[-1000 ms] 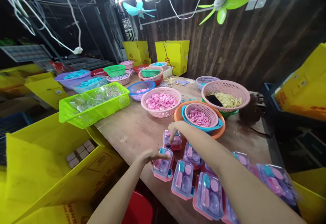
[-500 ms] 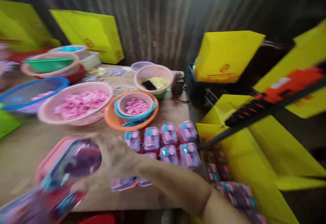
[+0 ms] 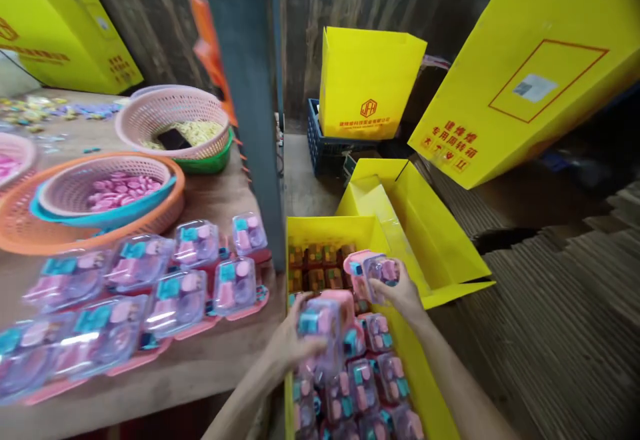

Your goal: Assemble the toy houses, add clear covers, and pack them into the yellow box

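My left hand [image 3: 287, 347] is closed around a clear plastic pack of pink and teal pieces [image 3: 320, 333], held over the yellow box [image 3: 425, 387]. Farther back, above the box's right side, my right hand [image 3: 405, 293] grips a second clear pack with a pink edge [image 3: 377, 270]. Beneath both hands, rows of similar packs [image 3: 363, 387] line the inside of the box. Another row group of these packs [image 3: 175, 300] sits on the table to the left. Part of the box's contents is hidden behind my hands.
A blue-grey post [image 3: 250, 93] rises at the table's [image 3: 210, 367] right edge. On the table are pink baskets [image 3: 173, 120] and an orange basket [image 3: 15, 220]. An open yellow box [image 3: 435, 227] lies beyond, with a blue crate [image 3: 315, 140] behind and stacked cardboard [image 3: 565, 333] at right.
The view has swung right, from the table to the yellow box. My hands are now over the box, each with a pack; earlier, an arm reached across the table beside blurred packs.
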### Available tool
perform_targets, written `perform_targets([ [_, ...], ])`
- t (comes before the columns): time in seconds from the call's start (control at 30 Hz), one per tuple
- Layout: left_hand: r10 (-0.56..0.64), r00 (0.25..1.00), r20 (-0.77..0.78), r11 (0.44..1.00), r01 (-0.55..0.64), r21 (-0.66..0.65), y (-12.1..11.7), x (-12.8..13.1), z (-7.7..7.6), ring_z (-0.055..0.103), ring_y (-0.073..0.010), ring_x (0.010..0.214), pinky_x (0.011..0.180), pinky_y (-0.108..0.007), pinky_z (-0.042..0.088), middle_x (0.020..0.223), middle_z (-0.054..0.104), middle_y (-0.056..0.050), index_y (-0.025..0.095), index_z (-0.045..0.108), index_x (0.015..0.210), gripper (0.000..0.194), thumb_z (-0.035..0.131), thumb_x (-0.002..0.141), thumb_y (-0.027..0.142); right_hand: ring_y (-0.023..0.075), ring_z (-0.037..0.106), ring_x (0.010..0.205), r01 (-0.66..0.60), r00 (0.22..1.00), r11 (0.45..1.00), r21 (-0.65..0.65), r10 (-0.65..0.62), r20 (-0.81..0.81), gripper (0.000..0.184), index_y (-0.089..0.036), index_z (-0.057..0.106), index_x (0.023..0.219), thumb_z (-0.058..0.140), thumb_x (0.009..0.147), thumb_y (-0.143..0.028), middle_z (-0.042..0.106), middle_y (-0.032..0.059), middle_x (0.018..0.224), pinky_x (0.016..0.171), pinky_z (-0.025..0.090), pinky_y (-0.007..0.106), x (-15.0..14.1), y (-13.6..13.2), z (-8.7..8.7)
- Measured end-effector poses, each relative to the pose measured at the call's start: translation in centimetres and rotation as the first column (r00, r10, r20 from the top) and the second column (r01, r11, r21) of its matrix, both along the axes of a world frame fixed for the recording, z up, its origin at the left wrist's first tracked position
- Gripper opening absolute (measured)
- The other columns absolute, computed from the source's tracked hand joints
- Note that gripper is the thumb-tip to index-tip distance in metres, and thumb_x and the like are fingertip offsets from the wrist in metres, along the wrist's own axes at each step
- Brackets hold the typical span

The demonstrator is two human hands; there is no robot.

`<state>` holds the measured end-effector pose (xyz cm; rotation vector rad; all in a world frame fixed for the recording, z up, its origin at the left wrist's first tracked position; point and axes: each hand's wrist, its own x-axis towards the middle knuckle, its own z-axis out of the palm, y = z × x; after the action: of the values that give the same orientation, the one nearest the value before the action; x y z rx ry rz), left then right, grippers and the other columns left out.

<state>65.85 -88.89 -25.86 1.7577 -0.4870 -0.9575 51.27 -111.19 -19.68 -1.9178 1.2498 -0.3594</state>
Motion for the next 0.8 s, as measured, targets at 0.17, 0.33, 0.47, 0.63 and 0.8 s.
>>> perform_targets([
  [0.17,-0.169,0.965,0.200,0.943,0.100,0.316,-14.9,-2.9,-8.5,0.060,-0.0237,0.101,0.085,-0.030,0.045,0.115,0.062,-0.009,0.021,0.037,0.129,0.079,0.066,0.064,0.055,0.0278,0.062,0.092,0.212,0.960,0.963,-0.168,-0.237,-0.147,0.077,-0.021,0.041,0.124,0.061,0.062,-0.062,0.063,0.0101,0.110,0.074,0.046,0.033,-1.3,-5.8,-12.5],
  [0.33,-0.328,0.917,0.228,0.799,0.141,0.584,-21.4,-3.7,-16.3,0.059,-0.0321,0.104,0.083,-0.034,0.046,0.112,0.063,-0.016,0.016,0.043,0.124,0.089,0.076,0.049,0.053,0.0265,0.062,0.094,0.132,0.911,0.986,-0.106,-0.163,-0.378,0.073,-0.023,0.032,0.129,0.053,0.070,-0.060,0.063,0.0094,0.110,0.073,0.045,0.031,-1.8,-7.3,-22.3],
  [0.47,-0.412,0.905,0.103,0.676,0.228,0.700,-23.3,-3.6,-20.1,0.062,-0.0338,0.099,0.068,-0.032,0.052,0.115,0.060,-0.022,0.011,0.045,0.125,0.094,0.076,0.048,0.054,0.0300,0.063,0.091,0.104,0.874,0.995,-0.005,-0.094,-0.478,0.072,-0.017,0.036,0.125,0.057,0.068,-0.056,0.065,0.0149,0.102,0.073,0.045,0.035,-2.6,-8.5,-28.0],
  [0.63,-0.514,0.851,-0.104,0.507,0.399,0.764,-25.0,-2.0,-21.8,0.067,-0.0350,0.079,0.061,-0.036,0.055,0.100,0.066,-0.024,0.001,0.061,0.104,0.079,0.078,0.045,0.051,0.0292,0.064,0.090,0.033,0.850,0.994,0.104,0.027,-0.526,0.068,-0.017,0.042,0.117,0.060,0.064,-0.056,0.066,0.0153,0.098,0.071,0.045,0.034,-3.4,-10.0,-31.9],
  [0.8,-0.582,0.762,-0.284,0.361,0.555,0.749,-25.9,0.0,-22.2,0.067,-0.0329,0.060,0.054,-0.043,0.055,0.089,0.070,-0.021,0.004,0.059,0.113,0.093,0.083,0.034,0.049,0.0266,0.064,0.089,-0.013,0.856,0.990,0.139,0.083,-0.510,0.064,-0.019,0.041,0.115,0.059,0.065,-0.056,0.066,0.0126,0.098,0.073,0.045,0.033,-3.9,-10.1,-33.1],
])
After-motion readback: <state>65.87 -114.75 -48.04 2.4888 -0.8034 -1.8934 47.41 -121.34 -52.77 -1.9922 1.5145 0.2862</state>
